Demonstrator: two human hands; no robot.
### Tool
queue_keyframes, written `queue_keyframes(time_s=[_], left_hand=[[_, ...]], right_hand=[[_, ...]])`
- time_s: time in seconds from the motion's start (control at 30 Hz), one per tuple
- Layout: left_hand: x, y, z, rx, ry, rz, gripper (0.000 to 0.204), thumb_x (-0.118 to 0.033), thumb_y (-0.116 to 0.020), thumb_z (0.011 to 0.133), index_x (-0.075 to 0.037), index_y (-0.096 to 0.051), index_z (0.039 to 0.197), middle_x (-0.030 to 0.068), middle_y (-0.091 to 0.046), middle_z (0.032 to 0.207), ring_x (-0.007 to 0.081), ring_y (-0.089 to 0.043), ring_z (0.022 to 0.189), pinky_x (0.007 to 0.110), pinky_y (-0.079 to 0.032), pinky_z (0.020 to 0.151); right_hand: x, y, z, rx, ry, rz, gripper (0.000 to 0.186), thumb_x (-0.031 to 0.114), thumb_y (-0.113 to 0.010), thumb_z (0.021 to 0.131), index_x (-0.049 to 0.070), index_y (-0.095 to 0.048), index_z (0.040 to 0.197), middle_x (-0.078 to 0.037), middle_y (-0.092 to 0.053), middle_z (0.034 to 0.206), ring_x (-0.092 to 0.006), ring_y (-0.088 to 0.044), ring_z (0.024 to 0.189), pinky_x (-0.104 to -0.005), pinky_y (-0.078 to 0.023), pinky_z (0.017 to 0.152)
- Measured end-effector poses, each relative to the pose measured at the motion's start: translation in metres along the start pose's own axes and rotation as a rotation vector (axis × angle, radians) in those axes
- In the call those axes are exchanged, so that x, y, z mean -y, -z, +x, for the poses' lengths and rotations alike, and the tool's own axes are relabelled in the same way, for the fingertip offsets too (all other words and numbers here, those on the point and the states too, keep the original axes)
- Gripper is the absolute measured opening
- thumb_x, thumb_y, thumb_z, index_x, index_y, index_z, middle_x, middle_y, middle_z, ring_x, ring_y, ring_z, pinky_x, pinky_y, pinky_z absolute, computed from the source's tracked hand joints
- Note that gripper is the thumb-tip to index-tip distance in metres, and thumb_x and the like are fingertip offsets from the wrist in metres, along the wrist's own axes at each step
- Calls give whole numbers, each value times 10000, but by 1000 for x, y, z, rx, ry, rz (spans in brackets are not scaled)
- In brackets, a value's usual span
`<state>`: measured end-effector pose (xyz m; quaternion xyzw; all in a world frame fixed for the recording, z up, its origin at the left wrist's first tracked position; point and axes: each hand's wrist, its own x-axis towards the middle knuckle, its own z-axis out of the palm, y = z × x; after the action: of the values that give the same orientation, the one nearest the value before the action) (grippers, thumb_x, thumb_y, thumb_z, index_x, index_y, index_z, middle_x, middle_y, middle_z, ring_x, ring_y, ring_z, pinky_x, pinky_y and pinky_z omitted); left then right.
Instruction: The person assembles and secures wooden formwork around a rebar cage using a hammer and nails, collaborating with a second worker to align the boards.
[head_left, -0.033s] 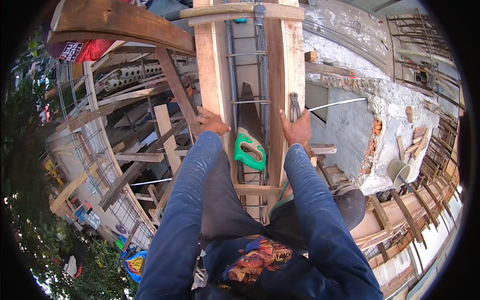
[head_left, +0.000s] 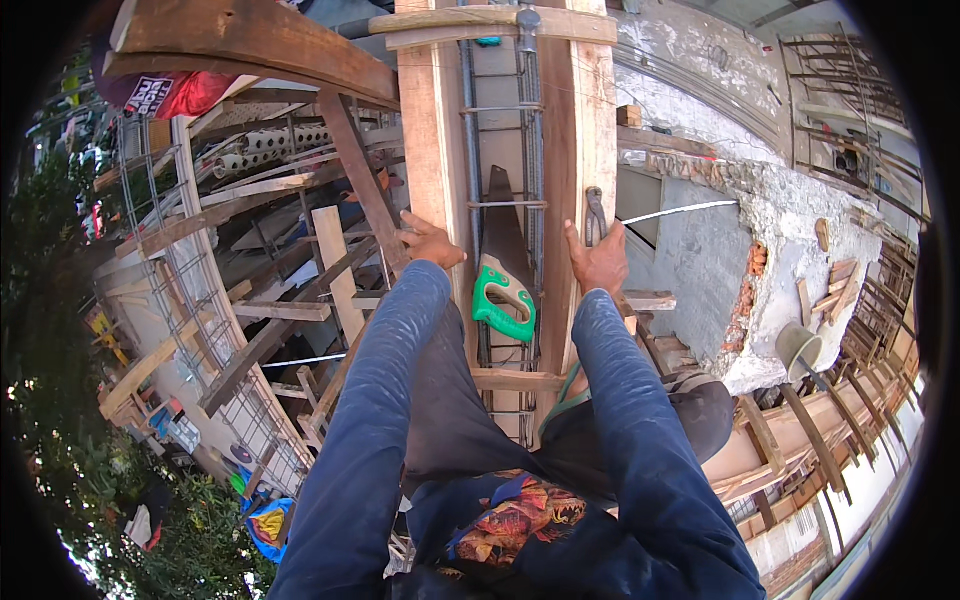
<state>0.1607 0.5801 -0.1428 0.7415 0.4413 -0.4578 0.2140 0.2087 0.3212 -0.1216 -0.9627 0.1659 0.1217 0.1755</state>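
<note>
A green-handled handsaw (head_left: 505,300) lies on a rebar cage (head_left: 505,205) between two long wooden planks. My left hand (head_left: 430,245) rests on the left plank (head_left: 432,140), fingers spread over its outer edge. My right hand (head_left: 598,258) grips the right plank (head_left: 590,120), thumb on top and fingers around the outer side, just beside metal pincers (head_left: 594,210). Under the saw handle, a short crosspiece (head_left: 515,380) spans the space between my legs.
Timber framing (head_left: 270,310) and a wire mesh cage (head_left: 265,430) lie below at left. At right are a broken concrete slab (head_left: 690,290), a bucket (head_left: 798,346) and formwork with battens (head_left: 770,440). A beam (head_left: 250,45) crosses upper left; a wooden bar (head_left: 460,28) spans the planks ahead.
The scene has shifted very slightly to the right in the view. Both hands stay in about the same places on the planks, and the saw has not moved.
</note>
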Motion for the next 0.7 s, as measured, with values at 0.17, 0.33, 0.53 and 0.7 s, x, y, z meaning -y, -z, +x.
queue_keyframes(time_s=[0.17,0.33,0.53,0.7], left_hand=[[-1,7,-10,-1,17,4,1393,-257,-838,701,53,324,1405,472,72,1468,544,-270,1372,452,-303,1142],[-1,11,-13,12,22,-1,1368,-243,-821,705,60,311,1411,479,79,1463,549,-285,1363,444,-309,1138],[-3,9,-14,8,16,-21,1367,-214,-817,689,58,311,1412,468,76,1472,544,-283,1366,443,-304,1141],[-4,9,-15,20,16,-32,1391,-219,-842,690,48,315,1412,452,77,1484,539,-218,1395,465,-277,1155]], right_hand=[[5,1,-4,33,-19,-17,855,658,-707,704,16,-488,1224,-197,-599,1150,-408,-611,1020,-515,-491,840],[8,2,-4,60,-31,-10,892,673,-699,711,-6,-474,1243,-263,-612,1117,-447,-600,1021,-508,-469,859],[8,5,-2,58,-33,-63,842,671,-701,708,13,-500,1193,-198,-604,1113,-411,-619,990,-512,-495,819],[9,8,-2,44,-23,-59,843,667,-698,707,11,-497,1196,-203,-602,1098,-410,-620,981,-507,-499,810]])
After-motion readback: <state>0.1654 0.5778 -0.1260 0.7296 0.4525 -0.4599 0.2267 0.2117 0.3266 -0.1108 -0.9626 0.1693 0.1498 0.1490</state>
